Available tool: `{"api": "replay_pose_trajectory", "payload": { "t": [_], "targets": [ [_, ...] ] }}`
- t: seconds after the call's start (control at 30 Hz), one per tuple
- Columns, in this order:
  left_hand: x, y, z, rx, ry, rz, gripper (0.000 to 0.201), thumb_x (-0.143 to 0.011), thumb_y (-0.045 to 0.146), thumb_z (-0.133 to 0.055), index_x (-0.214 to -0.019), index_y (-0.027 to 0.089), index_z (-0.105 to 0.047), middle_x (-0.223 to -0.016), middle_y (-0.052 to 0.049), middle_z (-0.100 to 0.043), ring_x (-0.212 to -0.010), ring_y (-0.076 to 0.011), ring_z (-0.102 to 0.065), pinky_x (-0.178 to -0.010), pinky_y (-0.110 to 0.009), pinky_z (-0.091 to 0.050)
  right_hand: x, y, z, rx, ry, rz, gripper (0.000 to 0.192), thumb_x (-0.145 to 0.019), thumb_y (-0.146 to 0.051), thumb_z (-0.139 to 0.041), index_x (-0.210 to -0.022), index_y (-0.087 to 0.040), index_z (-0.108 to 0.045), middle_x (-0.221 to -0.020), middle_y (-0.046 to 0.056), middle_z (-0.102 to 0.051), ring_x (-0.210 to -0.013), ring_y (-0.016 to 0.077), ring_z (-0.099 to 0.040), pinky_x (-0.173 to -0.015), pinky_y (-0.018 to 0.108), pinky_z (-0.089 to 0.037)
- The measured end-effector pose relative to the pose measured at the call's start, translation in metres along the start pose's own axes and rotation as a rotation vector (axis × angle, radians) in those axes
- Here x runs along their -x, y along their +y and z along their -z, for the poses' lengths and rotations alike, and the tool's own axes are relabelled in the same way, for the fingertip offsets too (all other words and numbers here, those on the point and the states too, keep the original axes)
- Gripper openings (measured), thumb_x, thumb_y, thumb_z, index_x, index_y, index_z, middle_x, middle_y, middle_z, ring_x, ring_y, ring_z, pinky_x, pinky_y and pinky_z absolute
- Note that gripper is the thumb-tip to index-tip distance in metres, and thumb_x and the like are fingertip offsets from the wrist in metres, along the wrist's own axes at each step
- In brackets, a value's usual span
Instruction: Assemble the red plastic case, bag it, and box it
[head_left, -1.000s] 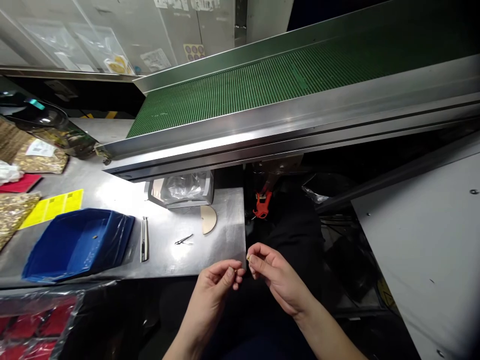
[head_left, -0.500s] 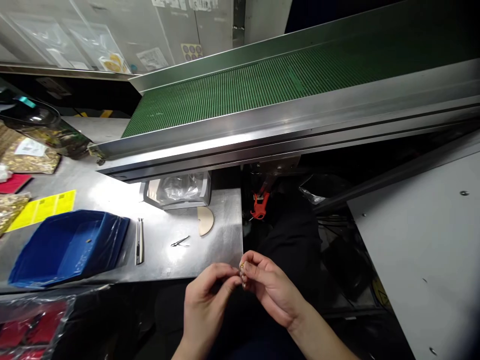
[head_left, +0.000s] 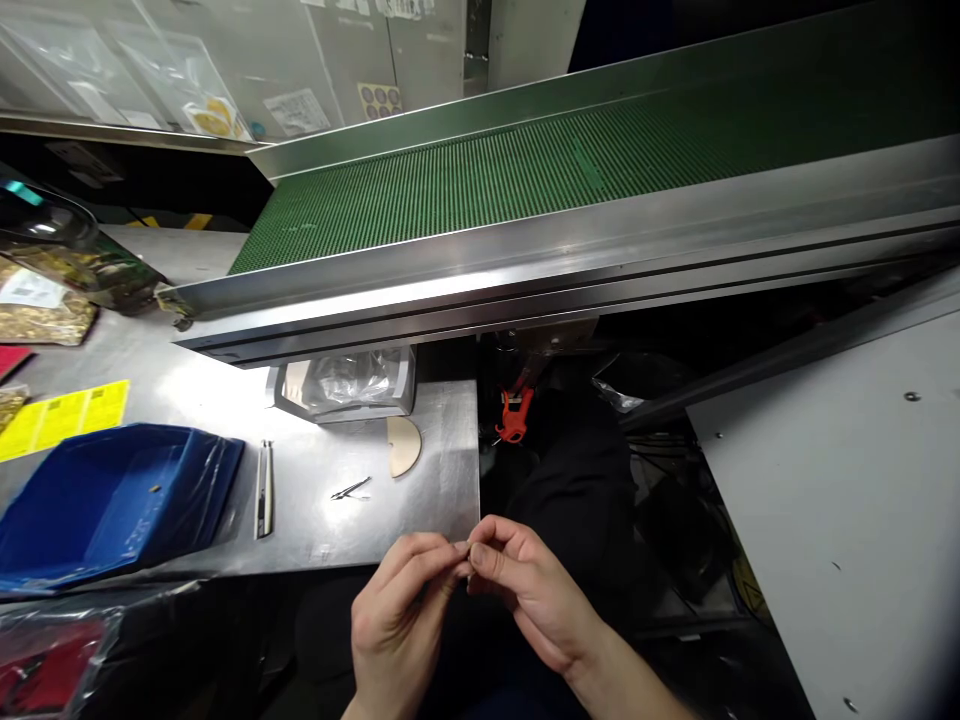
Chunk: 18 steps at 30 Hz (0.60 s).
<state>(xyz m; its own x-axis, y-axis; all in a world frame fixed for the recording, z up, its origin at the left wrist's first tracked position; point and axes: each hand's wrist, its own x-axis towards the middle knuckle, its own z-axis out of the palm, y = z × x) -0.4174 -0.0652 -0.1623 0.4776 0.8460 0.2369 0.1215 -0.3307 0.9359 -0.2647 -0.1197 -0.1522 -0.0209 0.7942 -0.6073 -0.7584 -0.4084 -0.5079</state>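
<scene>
Our left hand (head_left: 397, 620) and right hand (head_left: 525, 590) have drawn together: a second ago the fingertips stood apart with a small pale piece (head_left: 466, 546) showing at the right thumb, and now both sets of fingertips touch, pinching that piece between them so that it is almost hidden. We judge that we are joining or working it. Beyond our fingers lies the steel table (head_left: 442, 490); to their left, the tweezers (head_left: 351, 489) and blue tray (head_left: 112, 500).
</scene>
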Motion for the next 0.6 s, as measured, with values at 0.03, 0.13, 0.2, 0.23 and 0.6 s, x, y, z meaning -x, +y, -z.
{"api": "replay_pose_trajectory", "payload": {
  "t": [0.03,0.13,0.2,0.23,0.6],
  "targets": [
    [-0.001,0.0,0.001,-0.005,-0.008,-0.02,0.022,-0.097,0.003,-0.067,-0.111,0.018,-0.073,-0.097,-0.004,-0.064,-0.085,-0.0127,-0.065,-0.072,-0.021,-0.055,0.0,-0.001,0.001,0.01,-0.01,-0.01,0.032,-0.08,-0.035,-0.086,-0.088,-0.012,-0.065,-0.082,0.003,-0.064,-0.074,0.01,-0.058,-0.074,0.023,-0.045],
    [-0.002,-0.002,0.003,0.005,-0.01,-0.076,0.028,-0.096,0.0,-0.067,-0.118,0.017,-0.073,-0.097,-0.005,-0.063,-0.085,-0.0133,-0.065,-0.07,-0.022,-0.055,0.0,-0.002,0.002,0.028,-0.034,-0.041,0.031,-0.08,-0.035,-0.086,-0.088,-0.012,-0.067,-0.081,0.004,-0.068,-0.073,0.0102,-0.059,-0.074,0.023,-0.045],
    [-0.001,-0.004,0.003,0.019,-0.008,-0.104,0.03,-0.095,-0.002,-0.067,-0.119,0.015,-0.073,-0.097,-0.006,-0.062,-0.085,-0.0138,-0.064,-0.07,-0.023,-0.055,-0.001,-0.003,0.002,0.029,-0.038,-0.056,0.03,-0.08,-0.034,-0.086,-0.088,-0.012,-0.067,-0.082,0.006,-0.071,-0.074,0.0102,-0.061,-0.075,0.023,-0.045],
    [-0.001,-0.004,0.003,0.02,-0.007,-0.115,0.031,-0.094,-0.003,-0.067,-0.119,0.014,-0.073,-0.097,-0.006,-0.062,-0.084,-0.0139,-0.064,-0.07,-0.024,-0.055,-0.001,-0.003,0.002,0.026,-0.04,-0.063,0.03,-0.08,-0.033,-0.086,-0.088,-0.012,-0.068,-0.083,0.007,-0.072,-0.074,0.0103,-0.061,-0.075,0.023,-0.046],
    [-0.017,0.006,0.012,-0.168,-0.003,-0.346,0.03,-0.089,-0.011,-0.065,-0.11,0.008,-0.074,-0.089,-0.007,-0.065,-0.083,-0.0166,-0.056,-0.072,-0.03,-0.049,-0.002,-0.005,0.003,0.118,-0.044,-0.058,0.031,-0.076,-0.034,-0.089,-0.091,-0.01,-0.077,-0.079,0.008,-0.074,-0.074,0.0138,-0.069,-0.076,0.026,-0.053]
  ]
}}
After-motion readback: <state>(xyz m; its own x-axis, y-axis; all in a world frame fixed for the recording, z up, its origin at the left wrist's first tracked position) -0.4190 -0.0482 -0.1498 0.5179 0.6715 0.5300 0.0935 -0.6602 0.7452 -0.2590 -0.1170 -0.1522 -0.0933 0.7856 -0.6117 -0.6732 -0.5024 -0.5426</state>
